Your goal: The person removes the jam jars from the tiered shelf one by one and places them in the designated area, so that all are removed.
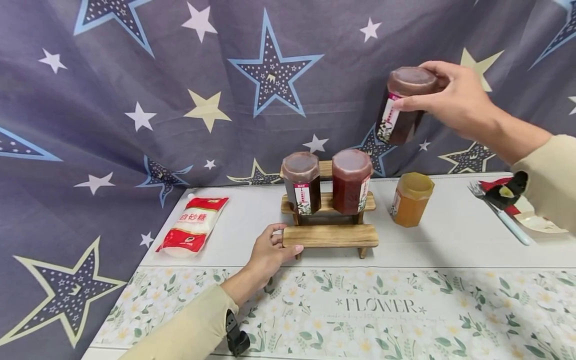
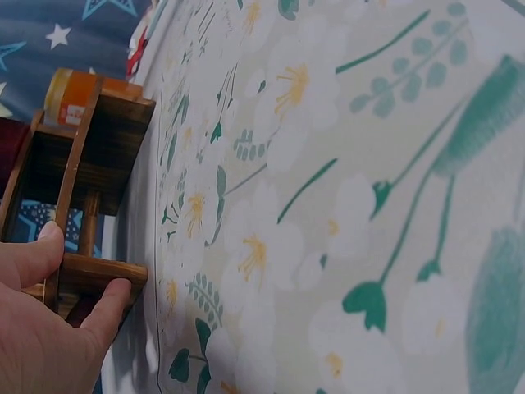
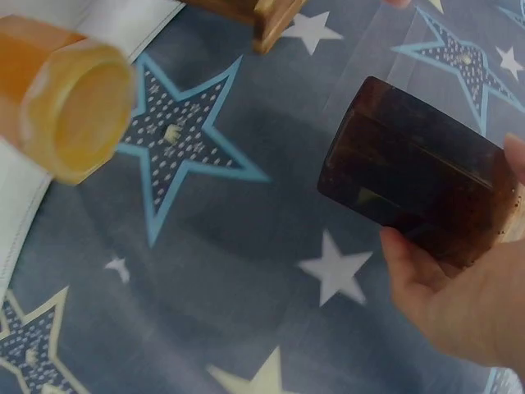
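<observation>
High in front of the curtain, my right hand [image 1: 463, 97] holds a dark jar [image 1: 402, 117] near its top, thumb on one side and fingers on the other. The right wrist view shows this jar's dark side [image 3: 418, 168] between thumb and fingers. My left hand [image 1: 266, 252] grips the left end of the lowest step of a tiered wooden rack [image 1: 330, 236]; the left wrist view shows its thumb and a finger on the wood. On the middle step stand a dark jar [image 1: 302, 172] and a red jar [image 1: 350, 192]. An amber jar [image 1: 411, 200] stands on the table right of the rack.
A red-and-white sugar bag [image 1: 193, 225] lies at the left of the table. To the right are a fork [image 1: 495, 212] and a red packet [image 1: 497, 184]. A floral cloth [image 1: 360, 325] covers the front. A star-patterned curtain [image 1: 252, 135] hangs behind the table.
</observation>
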`<state>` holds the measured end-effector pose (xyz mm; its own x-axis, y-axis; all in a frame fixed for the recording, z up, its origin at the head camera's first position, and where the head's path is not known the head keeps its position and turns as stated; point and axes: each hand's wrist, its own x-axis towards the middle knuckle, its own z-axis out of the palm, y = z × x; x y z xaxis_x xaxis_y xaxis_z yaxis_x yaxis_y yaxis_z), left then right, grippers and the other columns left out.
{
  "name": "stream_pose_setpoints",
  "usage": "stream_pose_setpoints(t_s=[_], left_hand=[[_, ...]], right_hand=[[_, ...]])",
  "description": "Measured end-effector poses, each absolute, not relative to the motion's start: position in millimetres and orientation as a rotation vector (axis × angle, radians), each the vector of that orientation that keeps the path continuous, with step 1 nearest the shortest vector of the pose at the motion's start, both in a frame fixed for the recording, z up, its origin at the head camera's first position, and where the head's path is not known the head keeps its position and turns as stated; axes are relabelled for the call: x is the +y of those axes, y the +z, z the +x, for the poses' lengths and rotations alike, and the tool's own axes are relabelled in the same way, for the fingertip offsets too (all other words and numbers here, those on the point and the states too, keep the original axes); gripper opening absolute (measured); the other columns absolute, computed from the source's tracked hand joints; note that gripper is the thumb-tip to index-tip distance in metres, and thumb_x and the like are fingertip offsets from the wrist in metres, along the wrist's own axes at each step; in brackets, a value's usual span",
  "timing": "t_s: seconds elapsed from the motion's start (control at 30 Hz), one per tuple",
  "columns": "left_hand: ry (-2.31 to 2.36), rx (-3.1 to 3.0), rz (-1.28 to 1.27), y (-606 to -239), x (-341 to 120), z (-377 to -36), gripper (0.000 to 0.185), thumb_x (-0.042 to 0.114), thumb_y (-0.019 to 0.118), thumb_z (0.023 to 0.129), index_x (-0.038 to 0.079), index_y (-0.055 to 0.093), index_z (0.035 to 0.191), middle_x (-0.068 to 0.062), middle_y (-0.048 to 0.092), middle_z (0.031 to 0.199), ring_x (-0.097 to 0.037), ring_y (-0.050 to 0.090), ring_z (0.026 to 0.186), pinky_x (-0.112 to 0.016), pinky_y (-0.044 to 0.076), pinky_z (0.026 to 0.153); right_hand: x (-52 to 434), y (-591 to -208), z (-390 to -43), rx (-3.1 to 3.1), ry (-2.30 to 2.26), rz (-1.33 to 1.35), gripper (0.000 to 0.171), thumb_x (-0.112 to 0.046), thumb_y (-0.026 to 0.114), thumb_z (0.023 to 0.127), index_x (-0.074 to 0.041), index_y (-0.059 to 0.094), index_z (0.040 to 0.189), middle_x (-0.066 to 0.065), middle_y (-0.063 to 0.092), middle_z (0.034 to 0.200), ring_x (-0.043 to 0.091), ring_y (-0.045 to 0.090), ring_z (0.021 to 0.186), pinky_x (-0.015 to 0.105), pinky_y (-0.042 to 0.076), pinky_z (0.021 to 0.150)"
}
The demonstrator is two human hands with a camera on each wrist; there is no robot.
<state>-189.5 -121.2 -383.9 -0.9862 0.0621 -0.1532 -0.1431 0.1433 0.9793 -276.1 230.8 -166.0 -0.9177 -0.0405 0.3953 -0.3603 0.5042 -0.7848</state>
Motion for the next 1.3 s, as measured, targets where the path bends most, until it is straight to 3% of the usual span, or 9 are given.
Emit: stream_pose_setpoints(t_s=[0.23,0.6,0.77,0.97,1.2,1.3], left_hand=[[1.941,2.262,-0.078,-382.0,-123.1,-187.3,0.069,0.008,0.078,0.081,0.005,0.04,0.139,-0.017,0.061,0.118,-0.017,0.063,0.086,-0.031,0.055,0.077],[1.959,2.24,-0.076,-382.4,-123.7,-186.9,0.069,0.008,0.078,0.081,0.006,0.04,0.139,-0.017,0.06,0.118,-0.017,0.062,0.086,-0.034,0.055,0.079],[1.953,2.239,-0.072,-381.5,-123.1,-186.8,0.069,0.008,0.077,0.082,0.006,0.039,0.14,-0.017,0.06,0.119,-0.017,0.062,0.086,-0.035,0.055,0.08],[1.935,2.25,-0.07,-380.7,-124.0,-186.5,0.072,0.01,0.077,0.082,0.006,0.038,0.141,-0.016,0.06,0.12,-0.017,0.062,0.086,-0.035,0.055,0.08],[1.948,2.242,-0.062,-381.1,-124.3,-185.2,0.073,0.008,0.076,0.083,0.007,0.035,0.142,-0.017,0.059,0.122,-0.016,0.062,0.087,-0.038,0.055,0.081],[1.958,2.231,-0.054,-382.0,-123.9,-185.5,0.072,0.008,0.076,0.082,0.006,0.036,0.142,-0.018,0.059,0.122,-0.016,0.062,0.087,-0.038,0.055,0.082]], right_hand=[[269.3,-180.1,-266.7,-2.509,1.269,0.166,0.064,-0.033,0.082,0.077,-0.021,0.053,0.134,0.0,0.053,0.114,0.014,0.05,0.097,0.008,0.04,0.067],[318.1,-218.0,-262.2,-2.489,1.256,-0.053,0.074,-0.034,0.082,0.077,-0.022,0.047,0.14,-0.011,0.051,0.104,0.006,0.049,0.088,0.005,0.041,0.06],[335.3,-234.7,-258.0,-2.545,1.153,-0.194,0.07,-0.047,0.079,0.075,-0.032,0.046,0.135,-0.01,0.048,0.106,0.011,0.047,0.093,0.006,0.039,0.058],[349.3,-252.9,-254.8,-2.55,1.135,-0.23,0.067,-0.047,0.079,0.075,-0.033,0.046,0.132,-0.011,0.048,0.103,0.008,0.047,0.088,0.008,0.039,0.056],[349.7,-276.0,-254.4,-2.593,1.09,-0.224,0.077,-0.048,0.079,0.075,-0.021,0.043,0.137,0.015,0.048,0.116,0.005,0.048,0.078,0.013,0.044,0.052],[349.4,-288.4,-252.0,-2.592,1.086,-0.209,0.078,-0.047,0.08,0.074,-0.017,0.044,0.136,0.015,0.048,0.114,0.001,0.048,0.073,0.015,0.045,0.052]])
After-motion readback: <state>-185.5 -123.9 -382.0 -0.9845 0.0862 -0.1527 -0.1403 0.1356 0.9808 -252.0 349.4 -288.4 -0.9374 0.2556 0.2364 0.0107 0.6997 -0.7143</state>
